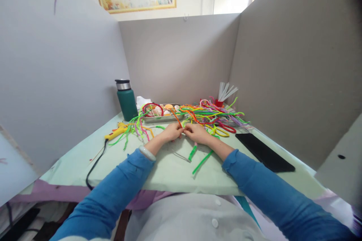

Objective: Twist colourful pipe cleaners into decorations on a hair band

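Note:
My left hand [172,132] pinches an orange pipe cleaner [176,117], which slants up and away from the fingers. My right hand [196,133] meets it fingertip to fingertip, closed in a pinch at the lower end of the same pipe cleaner. Exactly how the piece sits between the fingertips is hidden. Below my right hand lie a short, thick green wrapped piece [192,153] and a straight green pipe cleaner [202,162]. A thin grey wire-like item [181,156] rests on the table between my forearms.
Behind my hands stands a metal tray [152,119] of small craft pieces. A heap of coloured pipe cleaners [215,113] spreads right. On the left are a yellow glue gun [116,131] with black cord and a green bottle [127,101]. A black phone-like slab [264,152] lies right.

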A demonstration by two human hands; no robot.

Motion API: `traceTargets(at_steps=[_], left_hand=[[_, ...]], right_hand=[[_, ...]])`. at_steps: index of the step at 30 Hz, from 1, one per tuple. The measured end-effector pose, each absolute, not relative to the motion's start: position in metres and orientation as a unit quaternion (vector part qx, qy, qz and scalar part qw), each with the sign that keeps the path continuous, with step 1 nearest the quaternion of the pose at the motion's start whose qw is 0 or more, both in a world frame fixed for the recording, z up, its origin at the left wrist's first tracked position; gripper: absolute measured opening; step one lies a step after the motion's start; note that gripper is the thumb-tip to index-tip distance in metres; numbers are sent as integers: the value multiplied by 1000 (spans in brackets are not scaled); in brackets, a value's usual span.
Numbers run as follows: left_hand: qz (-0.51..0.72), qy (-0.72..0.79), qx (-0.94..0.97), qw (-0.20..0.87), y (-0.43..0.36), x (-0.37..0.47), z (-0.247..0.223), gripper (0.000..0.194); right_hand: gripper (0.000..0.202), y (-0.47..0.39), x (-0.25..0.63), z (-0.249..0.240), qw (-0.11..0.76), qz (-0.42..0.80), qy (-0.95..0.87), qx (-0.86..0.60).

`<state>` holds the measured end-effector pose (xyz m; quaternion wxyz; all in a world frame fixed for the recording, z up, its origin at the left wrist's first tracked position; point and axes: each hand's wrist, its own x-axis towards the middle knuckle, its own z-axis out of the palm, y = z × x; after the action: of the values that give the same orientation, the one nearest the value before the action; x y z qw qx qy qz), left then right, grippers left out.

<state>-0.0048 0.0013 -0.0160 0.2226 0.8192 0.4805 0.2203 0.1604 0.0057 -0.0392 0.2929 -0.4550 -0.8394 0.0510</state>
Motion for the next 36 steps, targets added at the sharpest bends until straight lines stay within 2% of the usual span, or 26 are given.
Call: traceTargets(at_steps=[36], left_hand=[[213, 478, 821, 227, 1, -5, -15, 24]], right_hand=[[16, 4, 160, -38, 284, 51, -839, -462]])
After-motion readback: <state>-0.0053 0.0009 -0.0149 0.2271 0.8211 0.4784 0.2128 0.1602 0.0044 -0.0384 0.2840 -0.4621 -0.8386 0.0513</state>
